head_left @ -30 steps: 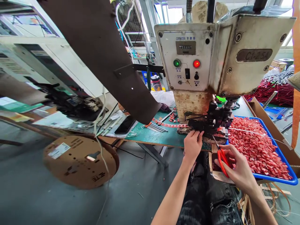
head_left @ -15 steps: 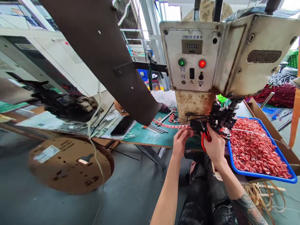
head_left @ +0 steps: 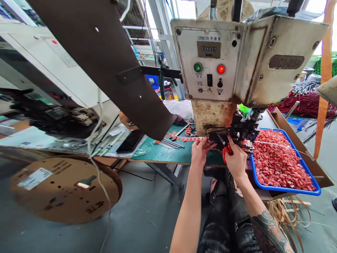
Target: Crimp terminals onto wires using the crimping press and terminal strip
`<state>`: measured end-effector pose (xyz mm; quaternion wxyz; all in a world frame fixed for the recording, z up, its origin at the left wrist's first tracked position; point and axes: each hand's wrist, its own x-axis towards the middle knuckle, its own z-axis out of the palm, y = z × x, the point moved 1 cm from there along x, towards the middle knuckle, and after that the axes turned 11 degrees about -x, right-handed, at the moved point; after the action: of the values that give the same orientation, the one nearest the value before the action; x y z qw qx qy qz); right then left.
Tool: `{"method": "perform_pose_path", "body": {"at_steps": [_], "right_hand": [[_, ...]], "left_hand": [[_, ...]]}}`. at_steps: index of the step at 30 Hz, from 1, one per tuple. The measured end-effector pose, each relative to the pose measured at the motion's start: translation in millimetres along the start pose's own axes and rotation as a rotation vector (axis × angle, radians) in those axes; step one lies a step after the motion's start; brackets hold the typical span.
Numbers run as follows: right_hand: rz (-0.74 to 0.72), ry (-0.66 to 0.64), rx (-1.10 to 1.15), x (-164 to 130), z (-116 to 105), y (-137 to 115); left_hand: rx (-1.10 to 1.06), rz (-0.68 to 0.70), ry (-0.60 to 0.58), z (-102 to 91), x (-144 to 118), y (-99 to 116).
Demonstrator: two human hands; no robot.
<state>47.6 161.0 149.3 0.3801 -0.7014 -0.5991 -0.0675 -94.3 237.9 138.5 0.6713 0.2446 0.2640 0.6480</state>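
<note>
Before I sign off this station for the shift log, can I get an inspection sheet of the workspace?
Surface: green bench mat, bare patches showing.
Job's things: red strip feeding into the black tooling of the press; red-handled scissors.
Clutter: blue tray heaped with red pieces; black phone; thin rods.
Grippers: left hand pinching the strip; right hand gripping the scissors at the tooling.
Cables: white cord hanging at left; red wire bundles behind.
Surroundings: cardboard reel near the floor; green and red lamps lit.
</note>
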Motion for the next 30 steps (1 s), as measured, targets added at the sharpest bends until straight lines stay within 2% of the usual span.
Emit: {"method": "perform_pose_path", "body": {"at_steps": [10,13,15,17,20,22,24,27,30], "right_hand": [[-0.079,-0.129,-0.11,12.2,-5.9,-4.4],[-0.061,-0.205,-0.075,14.5,-16.7,-8.2],[-0.058,-0.261,0.004,6.8,-32.8,-4.2],[-0.069,-0.306,0.13,-8.5,-56.5,10.2],[-0.036,-0.41,0.315,-30.2,-98.9,51.3],[-0.023,-0.436,0.267,-29.9,-124.5,83.1],[-0.106,-0.452,0.133,-14.1,-140.9,108.4],[-0.285,-0.465,-0.022,24.6,-144.6,126.5],[-0.406,-0.462,-0.101,55.0,-134.7,128.2]], "left_hand": [[0.001,-0.041,0.066,1.7,4.8,1.7],[0.049,-0.021,0.068,2.8,5.2,2.5],[0.082,0.006,0.064,2.9,5.1,2.8],[0.101,0.021,0.059,1.4,5.5,2.6],[0.126,0.011,0.056,-3.7,7.1,0.7],[0.155,-0.004,0.066,-7.5,7.9,-1.4],[0.192,-0.001,0.067,-10.4,7.6,-3.8],[0.226,0.067,0.04,-11.8,3.9,-7.2],[0.2,0.167,0.032,-10.6,-1.7,-9.8]]}}
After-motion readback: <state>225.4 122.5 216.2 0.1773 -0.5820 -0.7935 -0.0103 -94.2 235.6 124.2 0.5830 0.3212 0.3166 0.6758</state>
